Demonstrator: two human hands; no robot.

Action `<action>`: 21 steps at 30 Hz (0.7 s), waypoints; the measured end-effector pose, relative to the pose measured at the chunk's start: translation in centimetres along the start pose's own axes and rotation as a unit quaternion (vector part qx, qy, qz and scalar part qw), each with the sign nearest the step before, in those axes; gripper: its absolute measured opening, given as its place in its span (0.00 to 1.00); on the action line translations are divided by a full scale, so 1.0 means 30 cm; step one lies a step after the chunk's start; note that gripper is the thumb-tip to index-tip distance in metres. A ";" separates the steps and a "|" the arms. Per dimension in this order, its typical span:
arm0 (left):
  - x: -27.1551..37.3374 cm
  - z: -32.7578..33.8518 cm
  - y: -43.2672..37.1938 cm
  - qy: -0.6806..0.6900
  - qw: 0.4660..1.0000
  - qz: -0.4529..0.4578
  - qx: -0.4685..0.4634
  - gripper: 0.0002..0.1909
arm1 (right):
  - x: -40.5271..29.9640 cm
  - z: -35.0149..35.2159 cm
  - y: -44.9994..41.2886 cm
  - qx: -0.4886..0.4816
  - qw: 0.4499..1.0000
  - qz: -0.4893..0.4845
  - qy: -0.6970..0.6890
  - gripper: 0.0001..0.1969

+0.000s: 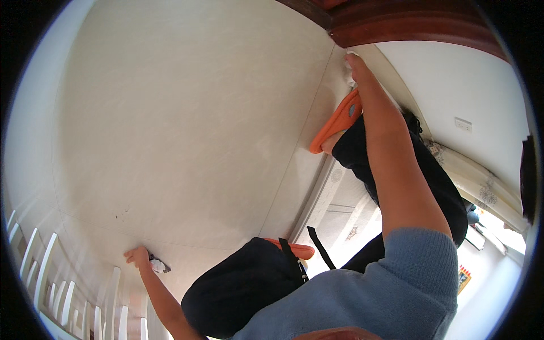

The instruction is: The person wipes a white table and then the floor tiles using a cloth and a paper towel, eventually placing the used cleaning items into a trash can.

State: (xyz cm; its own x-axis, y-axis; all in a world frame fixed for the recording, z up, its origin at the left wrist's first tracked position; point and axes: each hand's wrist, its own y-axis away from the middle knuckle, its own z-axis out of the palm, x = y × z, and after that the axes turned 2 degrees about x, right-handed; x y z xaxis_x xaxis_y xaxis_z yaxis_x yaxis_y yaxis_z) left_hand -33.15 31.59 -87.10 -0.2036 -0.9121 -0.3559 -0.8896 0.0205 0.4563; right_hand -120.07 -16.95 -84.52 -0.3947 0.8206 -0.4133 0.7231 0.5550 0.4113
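My right hand (358,68) reaches far forward, low in the corner by the wall, and grips a white cloth (351,77). Part of the cloth is hidden behind the hand and forearm. My left hand (138,256) is down on the pale floor (182,127) at the lower left, fingers somewhat spread. Against its wrist lies a crumpled white and dark piece, maybe cloth or tissue (157,265); I see no grip on it. An orange slipper (338,121) on my right foot stands just behind the right hand.
Dark red wooden furniture (408,29) overhangs the right hand. A white wall with a socket (463,124) and a patterned curtain (480,178) are at the right. White slats (46,265) rise close to my left hand. Another orange slipper (301,250) is by my left knee.
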 end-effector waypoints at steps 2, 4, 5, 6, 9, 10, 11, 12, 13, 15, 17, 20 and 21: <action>0.036 -0.056 0.107 0.015 1.000 -0.003 -0.011 0.44 | 0.000 0.020 0.078 -0.103 0.993 -0.031 0.041 0.24; 0.091 -0.075 0.136 0.057 0.998 -0.004 -0.013 0.44 | 0.037 0.015 -0.016 -0.043 0.997 -0.013 0.067 0.25; 0.095 -0.037 0.108 0.044 0.999 0.013 -0.019 0.45 | 0.025 0.029 -0.101 0.057 0.995 0.023 0.072 0.26; 0.096 0.019 0.074 0.024 0.999 0.034 -0.027 0.45 | 0.048 0.014 -0.183 0.149 0.985 0.042 0.076 0.27; -0.099 -0.056 -0.026 -0.034 0.999 0.026 0.006 0.46 | -0.102 0.297 0.077 0.137 0.985 -0.042 0.099 0.31; -0.081 -0.059 -0.017 -0.047 0.998 0.036 0.004 0.46 | -0.139 0.286 0.156 0.123 0.981 -0.080 0.128 0.32; -0.018 -0.049 0.043 -0.016 1.000 0.004 -0.005 0.46 | -0.128 0.238 0.204 0.118 0.973 -0.111 0.163 0.33; 0.046 -0.046 0.096 0.019 0.999 -0.029 -0.012 0.46 | -0.118 0.203 0.244 0.131 0.972 -0.107 0.165 0.33; 0.062 -0.050 0.110 0.021 0.999 -0.025 -0.013 0.46 | -0.119 0.207 0.292 0.128 0.969 -0.153 0.146 0.36; 0.082 -0.056 0.126 0.022 0.999 0.005 -0.032 0.46 | -0.123 0.228 0.315 0.128 0.964 -0.198 0.125 0.38; 0.097 -0.052 0.126 0.021 0.998 0.036 -0.052 0.47 | -0.100 0.251 0.308 0.155 0.939 -0.288 0.104 0.38; 0.009 -0.035 0.035 -0.007 0.997 0.060 -0.055 0.47 | -0.146 0.299 0.350 0.169 0.930 -0.316 0.080 0.39; -0.073 -0.033 -0.040 -0.029 0.996 0.068 -0.047 0.47 | -0.196 0.339 0.385 0.167 0.927 -0.331 0.057 0.39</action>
State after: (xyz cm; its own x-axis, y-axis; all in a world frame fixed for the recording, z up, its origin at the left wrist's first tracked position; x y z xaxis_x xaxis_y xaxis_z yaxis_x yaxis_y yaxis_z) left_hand -31.23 33.16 -86.05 -0.3454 -0.8783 -0.3307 -0.8101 0.1011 0.5775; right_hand -103.65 -16.76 -85.60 -0.8584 0.3356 -0.3881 0.4291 0.8843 -0.1844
